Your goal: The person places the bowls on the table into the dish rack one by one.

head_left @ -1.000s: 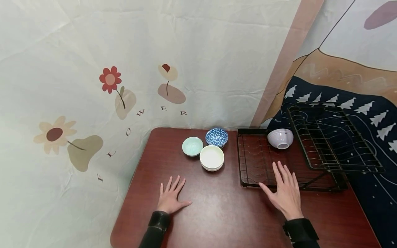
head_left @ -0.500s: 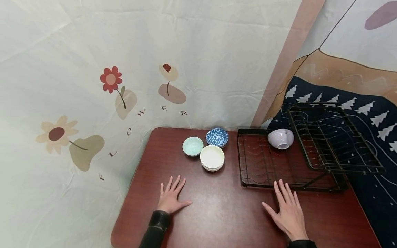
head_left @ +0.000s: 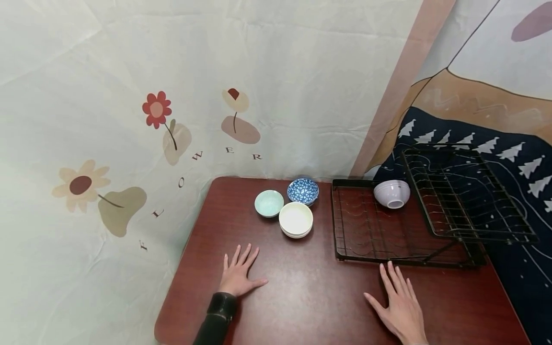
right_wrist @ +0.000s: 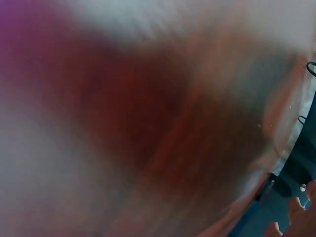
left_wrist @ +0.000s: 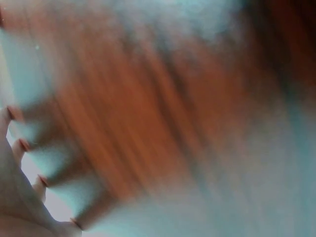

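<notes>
My left hand (head_left: 239, 274) rests on the brown table with its fingers spread, below the bowls. In the left wrist view its fingertips (left_wrist: 22, 144) show at the left edge, over a blurred tabletop. The right hand (head_left: 400, 303) has straight, spread fingers and holds nothing; its fingertips are right at the front rail of the black dish rack (head_left: 362, 259). A pale lilac bowl (head_left: 392, 194) leans on its side in the back of the rack. Left of the rack sit a mint green dish (head_left: 269, 203), a blue patterned bowl (head_left: 303, 191) and stacked cream bowls (head_left: 295, 219).
The rack's raised upper tier (head_left: 470, 196) juts up and out over the right side. A pale printed cloth (head_left: 302, 86) hangs behind the table (head_left: 302, 297), with a navy tree-patterned part at right. The table's left edge slopes down beside the left hand.
My right hand has drawn back from over the rack's front rail toward me. The left hand and the bowls have stayed in place; the head view has shifted slightly.
</notes>
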The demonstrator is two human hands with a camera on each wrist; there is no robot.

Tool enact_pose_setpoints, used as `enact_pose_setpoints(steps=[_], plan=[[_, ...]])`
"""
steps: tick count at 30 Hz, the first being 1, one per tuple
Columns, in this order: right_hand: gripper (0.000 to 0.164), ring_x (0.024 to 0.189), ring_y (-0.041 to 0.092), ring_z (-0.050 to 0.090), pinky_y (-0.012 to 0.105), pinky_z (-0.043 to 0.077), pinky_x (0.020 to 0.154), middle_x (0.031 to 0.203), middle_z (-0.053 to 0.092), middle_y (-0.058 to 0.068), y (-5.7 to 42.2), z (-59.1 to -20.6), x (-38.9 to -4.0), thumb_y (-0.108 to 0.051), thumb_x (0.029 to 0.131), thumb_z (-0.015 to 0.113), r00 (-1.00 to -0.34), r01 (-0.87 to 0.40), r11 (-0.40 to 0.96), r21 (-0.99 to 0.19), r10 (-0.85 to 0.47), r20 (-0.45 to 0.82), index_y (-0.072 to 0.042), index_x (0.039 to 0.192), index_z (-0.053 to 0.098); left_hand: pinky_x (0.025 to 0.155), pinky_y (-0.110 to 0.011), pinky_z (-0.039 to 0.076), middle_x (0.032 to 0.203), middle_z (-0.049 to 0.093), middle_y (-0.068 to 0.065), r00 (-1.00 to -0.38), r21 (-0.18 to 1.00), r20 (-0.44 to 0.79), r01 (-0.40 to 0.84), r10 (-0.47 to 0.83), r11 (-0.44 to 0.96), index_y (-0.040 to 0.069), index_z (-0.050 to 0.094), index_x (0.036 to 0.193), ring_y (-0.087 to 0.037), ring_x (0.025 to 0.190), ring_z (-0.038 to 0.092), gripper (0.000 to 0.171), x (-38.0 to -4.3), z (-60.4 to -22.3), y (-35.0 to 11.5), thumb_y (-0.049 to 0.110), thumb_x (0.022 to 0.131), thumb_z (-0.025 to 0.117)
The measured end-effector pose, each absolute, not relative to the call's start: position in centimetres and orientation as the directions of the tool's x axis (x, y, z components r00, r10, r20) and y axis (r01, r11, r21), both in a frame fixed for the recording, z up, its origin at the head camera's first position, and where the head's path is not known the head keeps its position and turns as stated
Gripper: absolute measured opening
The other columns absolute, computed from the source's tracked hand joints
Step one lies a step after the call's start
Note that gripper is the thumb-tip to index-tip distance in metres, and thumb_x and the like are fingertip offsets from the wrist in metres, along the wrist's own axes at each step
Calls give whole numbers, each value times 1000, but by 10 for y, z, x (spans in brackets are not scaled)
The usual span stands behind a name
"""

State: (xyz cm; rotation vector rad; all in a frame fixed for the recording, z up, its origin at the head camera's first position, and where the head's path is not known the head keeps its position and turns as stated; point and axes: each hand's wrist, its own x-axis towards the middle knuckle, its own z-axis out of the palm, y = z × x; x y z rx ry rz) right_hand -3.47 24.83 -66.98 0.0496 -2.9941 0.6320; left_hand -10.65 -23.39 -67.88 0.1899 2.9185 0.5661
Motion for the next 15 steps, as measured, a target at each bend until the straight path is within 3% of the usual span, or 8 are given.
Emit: enact_pose_setpoints(steps=[5, 9, 15], plan=[[103, 164, 55, 28, 71, 13, 135, 176, 33, 32, 248, -669, -37, -67, 99, 71, -998, 19, 911, -413, -6, -59, -5, 173, 33, 133, -79, 11, 183, 35, -2, -981, 378, -118, 99, 154, 921, 33, 44, 171, -41, 173, 22, 107, -106, -678, -234, 78, 82, 80], [106, 162, 58, 28, 76, 18, 130, 175, 32, 35, 248, -670, -43, -72, 98, 68, -990, 50, 916, -398, -8, -141, -1, 171, 37, 134, -79, 11, 183, 34, -2, -981, 372, -122, 99, 154, 923, 33, 43, 171, -41, 173, 22, 107, -106, -676, -234, 79, 82, 79], [110, 163, 58, 25, 77, 17, 130, 176, 29, 35, 250, -676, -46, -74, 96, 69, -975, 72, 919, -388, -17, -221, -1, 171, 36, 134, -78, 8, 184, 32, -1, -976, 381, -150, 90, 158, 920, 34, 42, 172, -40, 174, 20, 107, -106, -675, -234, 78, 82, 80]])
